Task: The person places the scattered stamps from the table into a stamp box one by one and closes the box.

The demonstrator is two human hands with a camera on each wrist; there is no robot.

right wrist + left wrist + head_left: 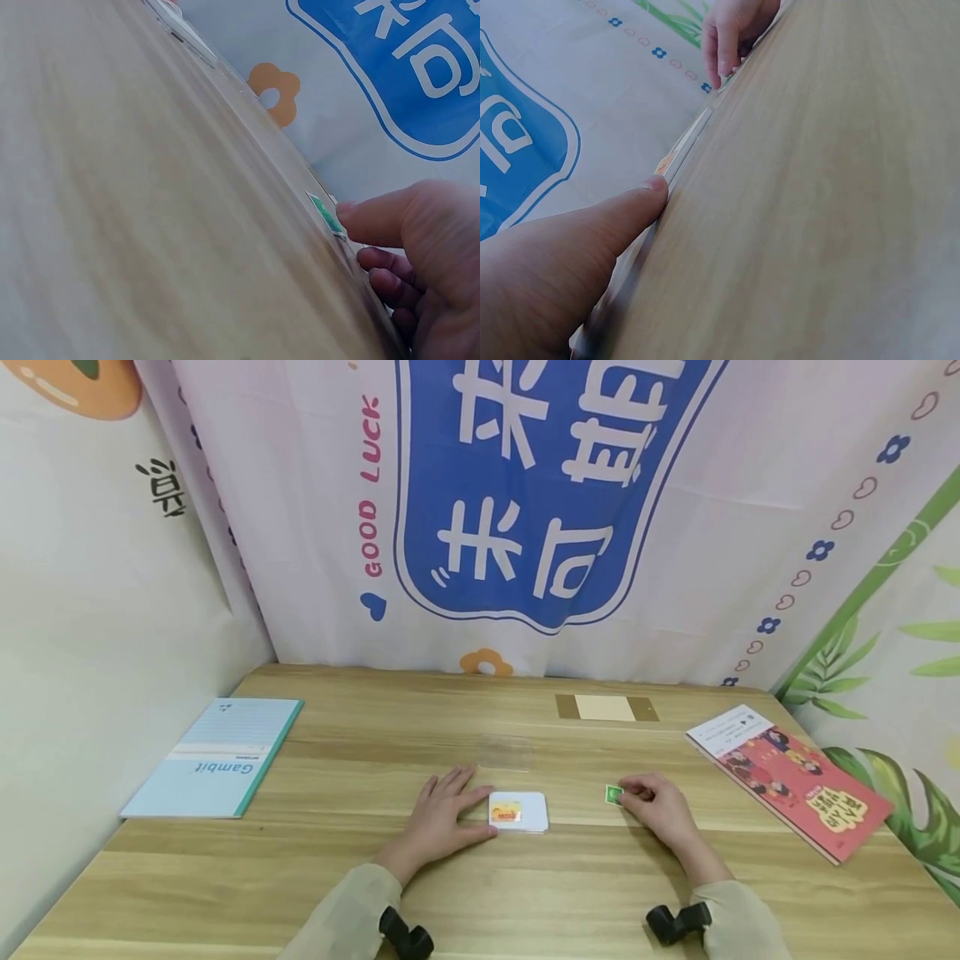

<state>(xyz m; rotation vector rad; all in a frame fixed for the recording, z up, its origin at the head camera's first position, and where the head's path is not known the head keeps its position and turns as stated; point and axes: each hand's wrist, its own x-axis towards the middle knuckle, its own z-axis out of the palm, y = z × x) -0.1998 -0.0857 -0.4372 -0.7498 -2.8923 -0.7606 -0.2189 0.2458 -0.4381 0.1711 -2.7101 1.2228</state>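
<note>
A white card stack (533,811) with rounded corners lies on the table, an orange-and-yellow picture on its left part. My left hand (444,814) rests beside it, fingers spread. Its index finger and thumb touch the stack's left corners; in the left wrist view the thumb (641,206) is against the stack's edge. To the right, my right hand (658,806) pinches a small green square (614,794) with a pale border, like a stamp or sticker, by its right edge. In the right wrist view the green square (327,214) is tilted, close over the table.
A clear plastic sheet (505,752) lies behind the white stack. Farther back is a brown-and-cream strip (606,707). A light-blue notebook (213,760) lies at the left, a red-and-white booklet (795,781) at the right. A printed curtain (315,527) hangs behind the table.
</note>
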